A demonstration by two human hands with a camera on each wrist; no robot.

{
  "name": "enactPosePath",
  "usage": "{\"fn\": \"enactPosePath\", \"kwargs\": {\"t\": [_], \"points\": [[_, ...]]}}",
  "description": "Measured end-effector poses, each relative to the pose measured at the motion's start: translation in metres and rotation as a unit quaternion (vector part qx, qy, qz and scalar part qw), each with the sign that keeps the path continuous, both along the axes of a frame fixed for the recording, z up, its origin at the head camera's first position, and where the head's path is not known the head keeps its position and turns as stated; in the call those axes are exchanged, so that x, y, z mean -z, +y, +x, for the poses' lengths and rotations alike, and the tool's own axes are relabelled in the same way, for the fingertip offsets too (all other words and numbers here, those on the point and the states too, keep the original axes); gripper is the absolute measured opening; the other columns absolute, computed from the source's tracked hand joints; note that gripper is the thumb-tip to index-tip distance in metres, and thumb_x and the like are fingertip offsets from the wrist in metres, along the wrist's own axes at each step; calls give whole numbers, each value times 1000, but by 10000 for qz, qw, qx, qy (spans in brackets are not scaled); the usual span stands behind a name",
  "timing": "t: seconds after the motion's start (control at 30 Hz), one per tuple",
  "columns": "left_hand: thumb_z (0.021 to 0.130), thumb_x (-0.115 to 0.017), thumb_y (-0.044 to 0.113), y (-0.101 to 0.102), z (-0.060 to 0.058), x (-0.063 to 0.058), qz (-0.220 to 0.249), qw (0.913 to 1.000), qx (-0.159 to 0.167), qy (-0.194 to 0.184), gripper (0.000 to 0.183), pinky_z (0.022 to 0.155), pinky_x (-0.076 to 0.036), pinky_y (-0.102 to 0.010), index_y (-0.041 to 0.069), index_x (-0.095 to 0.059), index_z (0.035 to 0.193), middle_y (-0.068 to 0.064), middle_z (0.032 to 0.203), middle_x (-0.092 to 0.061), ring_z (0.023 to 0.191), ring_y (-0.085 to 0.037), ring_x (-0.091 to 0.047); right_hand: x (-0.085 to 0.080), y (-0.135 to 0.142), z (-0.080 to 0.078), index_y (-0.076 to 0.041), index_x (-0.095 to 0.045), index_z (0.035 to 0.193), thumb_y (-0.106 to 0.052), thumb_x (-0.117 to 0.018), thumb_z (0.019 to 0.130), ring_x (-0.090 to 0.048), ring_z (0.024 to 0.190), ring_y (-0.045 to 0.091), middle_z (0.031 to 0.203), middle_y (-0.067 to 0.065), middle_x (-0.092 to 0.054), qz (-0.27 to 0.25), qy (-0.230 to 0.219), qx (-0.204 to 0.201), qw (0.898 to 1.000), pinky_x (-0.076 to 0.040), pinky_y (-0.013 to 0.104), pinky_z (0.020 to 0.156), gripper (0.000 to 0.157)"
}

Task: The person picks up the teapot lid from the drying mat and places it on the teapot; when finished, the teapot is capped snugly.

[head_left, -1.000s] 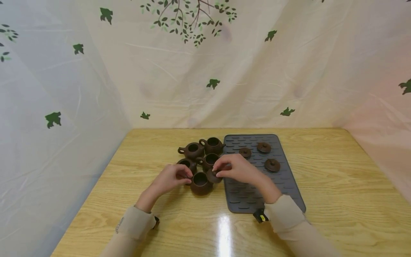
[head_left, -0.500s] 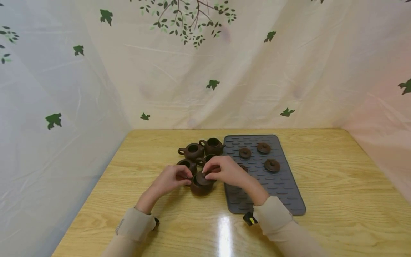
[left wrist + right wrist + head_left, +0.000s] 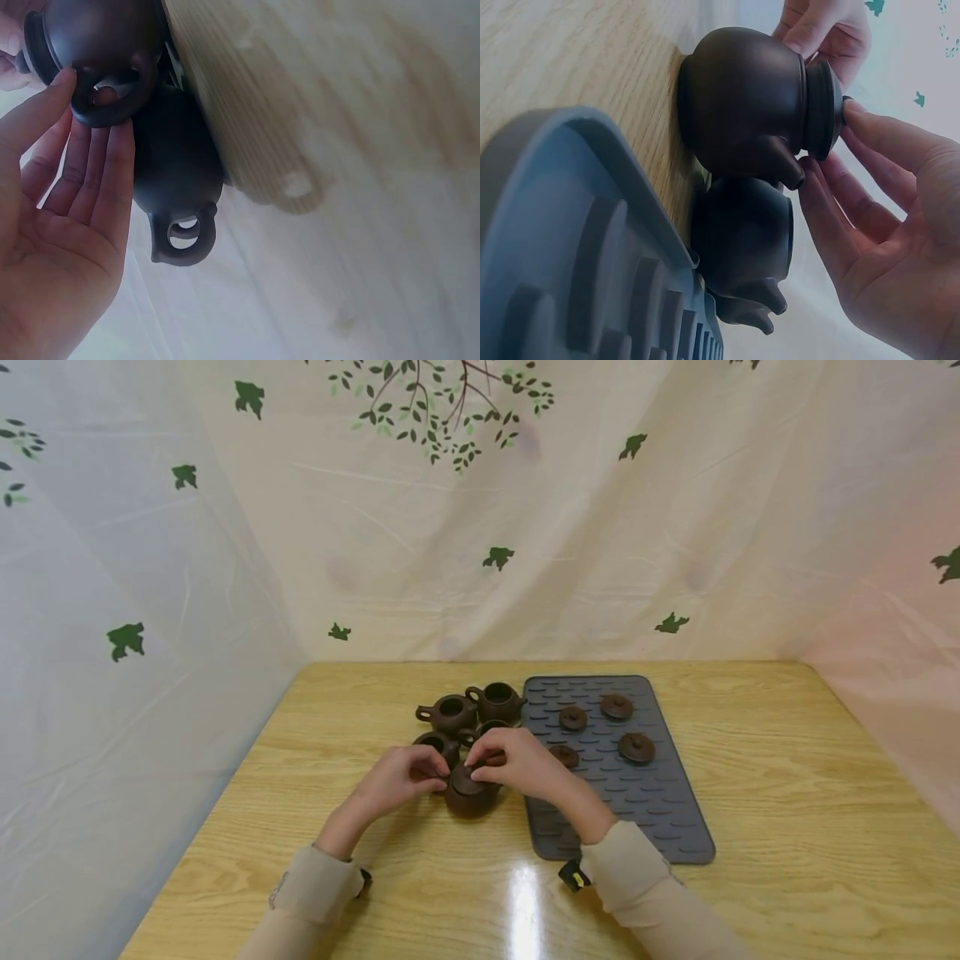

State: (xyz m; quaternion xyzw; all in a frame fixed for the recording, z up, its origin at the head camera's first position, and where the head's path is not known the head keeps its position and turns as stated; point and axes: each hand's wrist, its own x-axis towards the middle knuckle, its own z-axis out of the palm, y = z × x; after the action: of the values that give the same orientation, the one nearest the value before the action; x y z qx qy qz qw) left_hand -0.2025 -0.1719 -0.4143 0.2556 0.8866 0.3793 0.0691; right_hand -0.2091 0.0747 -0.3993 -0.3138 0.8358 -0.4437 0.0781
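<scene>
Pot (image 3: 471, 806): upright on the tabletop (image 3: 420, 893), just beside the left edge of the mat (image 3: 660, 802); of the five pots, it stands farthest from the tabletop's back edge.
Lid (image 3: 467, 783): on the pot's mouth; from my feeds I cannot tell whether it sits fully home.
Left hand (image 3: 401, 774): thumb and fingers clamped on the pot's handle (image 3: 101, 118).
Right hand (image 3: 517, 766): fingertips together on the lid's knob (image 3: 22, 63), other fingers near the spout (image 3: 784, 161).
Handling: I judge the pot fired clay, rigid, fairly light, smooth enough to slip, and chip-prone at rim and spout.
Hold: I would steady the pot by its handle loop and take the lid by the knob alone, pinching lightly and keeping it level, since a tilted lid could knock the rim.
Other pots (image 3: 450, 713): four, lidless where I can see their mouths, clustered toward the tabletop's back edge; little room to swing the spout.
Other lids (image 3: 617, 706): four, spread over the mat's far half.
</scene>
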Motion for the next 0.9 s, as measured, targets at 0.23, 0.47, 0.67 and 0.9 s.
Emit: {"fn": "enactPosePath", "kwargs": {"t": [0.23, 0.47, 0.67, 0.9], "points": [[92, -71, 10, -7, 1, -4, 113, 9999, -110, -37, 6, 74, -57, -22, 12, -71, 97, -3, 96, -73, 87, -12, -70, 6, -4, -1, -15, -75, 101, -14, -75, 90, -66, 94, 11, 102, -1, -72, 7, 90, 41, 10000, -57, 24, 78, 11], [93, -70, 12, -11, 1, -6, 79, 9997, -221, 24, 5, 76, -57, -23, 12, -72, 98, -3, 97, -73, 88, -13, -69, 6, -4, 0, -15, -74, 102, -14, -74, 90, -66, 95, 13, 103, 0, -72, 65, -13, 13, 10000, -57, 26, 81, 12], [92, -71, 10, -15, -2, -8, 102, 9984, -497, 245, 6, 80, -58, -28, 12, -72, 98, -2, 96, -73, 90, -14, -69, 3, 0, -2, -16, -74, 105, -17, -72, 92, -67, 98, 14, 105, -2, -71, 132, -157, 93, 9997, -57, 27, 85, 13], [91, -72, 8, -22, -5, -8, 214, 9953, -813, 472, 10, 80, -59, -33, 10, -71, 101, -4, 97, -73, 91, -18, -69, 3, 12, -6, -13, -73, 109, -17, -71, 93, -68, 101, 16, 109, 1, -71, 109, -279, 285, 9991, -57, 30, 88, 17]]}}
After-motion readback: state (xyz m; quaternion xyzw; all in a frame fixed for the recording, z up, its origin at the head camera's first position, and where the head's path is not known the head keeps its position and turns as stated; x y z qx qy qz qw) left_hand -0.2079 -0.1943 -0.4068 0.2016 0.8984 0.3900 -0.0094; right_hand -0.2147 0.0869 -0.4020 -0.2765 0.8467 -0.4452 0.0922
